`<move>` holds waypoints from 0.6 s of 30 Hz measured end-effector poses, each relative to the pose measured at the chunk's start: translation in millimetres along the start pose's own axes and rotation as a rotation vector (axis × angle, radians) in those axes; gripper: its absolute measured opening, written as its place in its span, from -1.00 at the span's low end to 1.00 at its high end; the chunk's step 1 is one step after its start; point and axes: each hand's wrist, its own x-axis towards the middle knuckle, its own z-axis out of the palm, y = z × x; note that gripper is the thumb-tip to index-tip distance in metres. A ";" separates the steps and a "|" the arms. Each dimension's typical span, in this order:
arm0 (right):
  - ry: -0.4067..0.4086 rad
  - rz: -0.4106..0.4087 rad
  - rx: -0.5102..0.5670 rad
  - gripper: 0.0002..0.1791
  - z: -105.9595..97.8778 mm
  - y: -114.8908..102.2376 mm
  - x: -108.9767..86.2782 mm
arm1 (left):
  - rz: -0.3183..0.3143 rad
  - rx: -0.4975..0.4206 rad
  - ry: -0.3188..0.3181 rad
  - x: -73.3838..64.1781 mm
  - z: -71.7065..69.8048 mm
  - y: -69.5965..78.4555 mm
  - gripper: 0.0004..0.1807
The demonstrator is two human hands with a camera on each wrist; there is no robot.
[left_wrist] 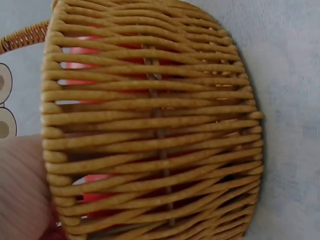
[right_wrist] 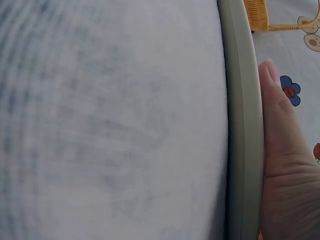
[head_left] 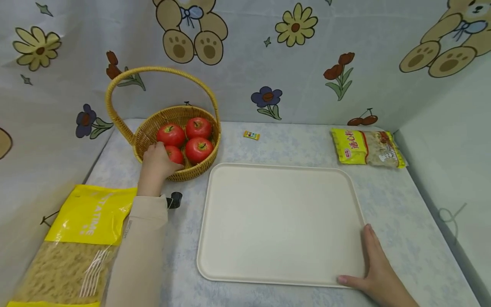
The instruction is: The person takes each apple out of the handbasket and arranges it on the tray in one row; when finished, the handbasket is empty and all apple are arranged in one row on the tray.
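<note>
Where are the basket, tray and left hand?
Basket (left_wrist: 155,121), left wrist view: middle of its woven outer wall.
Tray (head_left: 281,224), head view: bare middle of its flat surface.
Left hand (head_left: 155,166), head view: back of the hand.

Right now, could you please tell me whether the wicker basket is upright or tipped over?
The wicker basket is upright: its opening faces up, the handle arches above, and tomatoes lie inside.
</note>
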 end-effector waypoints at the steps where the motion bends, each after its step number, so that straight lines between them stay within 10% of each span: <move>1: 0.007 -0.012 0.002 0.66 0.8 1.1 -0.2 | 0.002 0.016 -0.005 1.2 -0.8 -0.4 -0.03; 7: 0.039 -0.086 -0.007 0.63 2.7 7.8 -2.3 | 0.001 0.047 -0.006 5.0 -2.8 -1.5 -0.10; 18: -0.016 0.014 -0.060 0.66 -1.1 12.3 -4.8 | -0.011 0.005 0.029 3.0 -1.4 -2.4 -0.12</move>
